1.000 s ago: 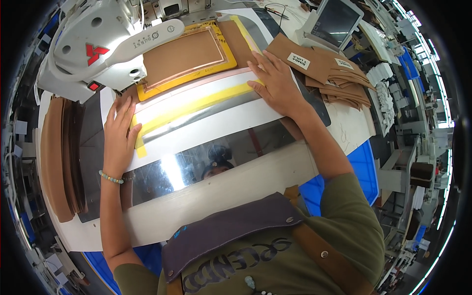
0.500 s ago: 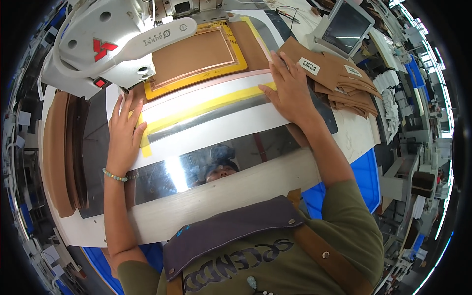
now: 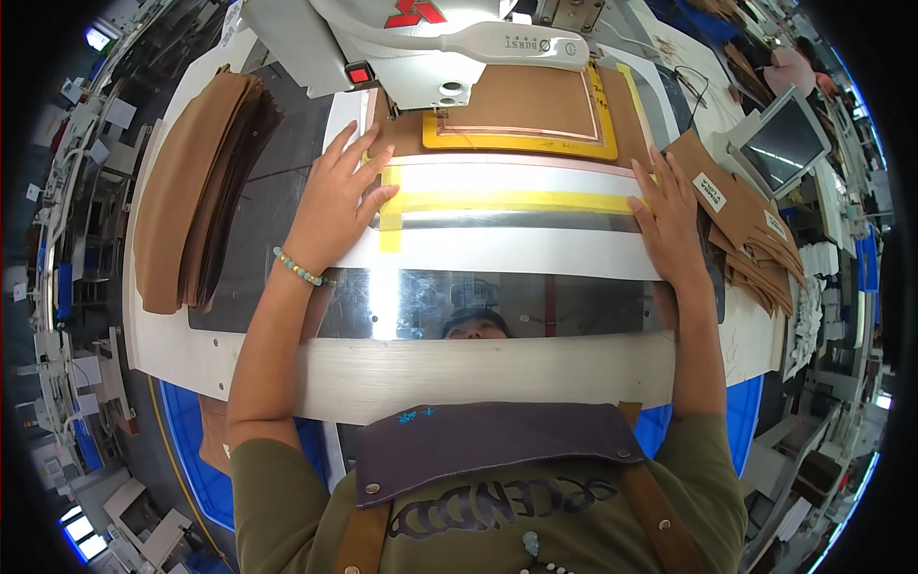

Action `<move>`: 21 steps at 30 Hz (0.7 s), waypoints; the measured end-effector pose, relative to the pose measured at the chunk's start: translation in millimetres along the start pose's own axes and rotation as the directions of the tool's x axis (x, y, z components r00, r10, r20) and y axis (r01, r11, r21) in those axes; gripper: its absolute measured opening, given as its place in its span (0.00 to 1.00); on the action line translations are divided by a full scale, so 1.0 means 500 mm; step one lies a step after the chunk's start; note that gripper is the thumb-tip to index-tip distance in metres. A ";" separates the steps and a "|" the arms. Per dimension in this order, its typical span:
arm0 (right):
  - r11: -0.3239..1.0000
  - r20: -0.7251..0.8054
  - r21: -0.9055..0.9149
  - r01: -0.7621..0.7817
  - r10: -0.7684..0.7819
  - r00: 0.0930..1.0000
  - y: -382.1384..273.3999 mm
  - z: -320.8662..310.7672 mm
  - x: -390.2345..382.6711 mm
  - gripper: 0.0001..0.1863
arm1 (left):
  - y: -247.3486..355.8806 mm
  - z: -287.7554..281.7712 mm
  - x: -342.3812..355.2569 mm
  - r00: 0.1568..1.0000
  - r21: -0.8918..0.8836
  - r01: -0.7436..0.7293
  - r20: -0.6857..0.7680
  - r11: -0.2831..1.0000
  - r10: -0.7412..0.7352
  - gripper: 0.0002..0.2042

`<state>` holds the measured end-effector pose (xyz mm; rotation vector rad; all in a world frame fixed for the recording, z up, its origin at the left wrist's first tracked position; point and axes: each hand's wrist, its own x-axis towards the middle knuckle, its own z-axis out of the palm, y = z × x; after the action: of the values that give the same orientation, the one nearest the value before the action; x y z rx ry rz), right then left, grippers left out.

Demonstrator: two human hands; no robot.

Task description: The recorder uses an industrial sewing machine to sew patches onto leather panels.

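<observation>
My left hand (image 3: 337, 203) lies with fingers apart at the left edge of a white board (image 3: 507, 249) with yellow tape (image 3: 507, 202), fingertips near a brown sheet (image 3: 402, 143). My right hand (image 3: 666, 215) rests open at the board's right end, thumb near the tape's end. Between and beyond them, a yellow-rimmed frame (image 3: 521, 146) encloses brown material, partly under the machine's white head (image 3: 411, 67) with a red button (image 3: 360, 75). The board sits on a shiny plate (image 3: 411, 301).
Brown sheet stacks stand left (image 3: 177, 191) and lie fanned right (image 3: 751, 249). A screen (image 3: 784, 139) stands at back right, with cables nearby. Blue bins (image 3: 191, 459) show below the table's near edge (image 3: 478, 373).
The view has turned and shifted, so the table appears more level and the machine head further right. Both hands remain spread along the board's sides, with little visible change against it.
</observation>
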<state>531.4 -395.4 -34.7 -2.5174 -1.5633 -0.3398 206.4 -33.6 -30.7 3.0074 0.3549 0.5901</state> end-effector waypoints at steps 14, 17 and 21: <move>1.000 -0.005 0.018 -0.009 0.009 1.000 -0.004 -0.005 0.003 0.29 | 0.013 -0.016 -0.001 0.995 0.054 0.063 0.080 0.997 -0.067 0.25; 0.999 0.003 0.038 -0.017 0.017 1.000 -0.010 -0.011 0.003 0.29 | 0.015 -0.020 -0.003 0.996 0.052 0.061 0.061 0.997 -0.064 0.24; 0.998 -0.036 0.061 -0.013 0.015 0.999 -0.005 0.008 0.000 0.29 | 0.018 -0.017 0.005 0.997 0.034 0.045 0.064 0.998 -0.047 0.23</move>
<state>529.9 -393.2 -38.6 -2.4615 -1.5182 -0.3289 207.3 -41.6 -21.0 3.0316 0.4329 0.4864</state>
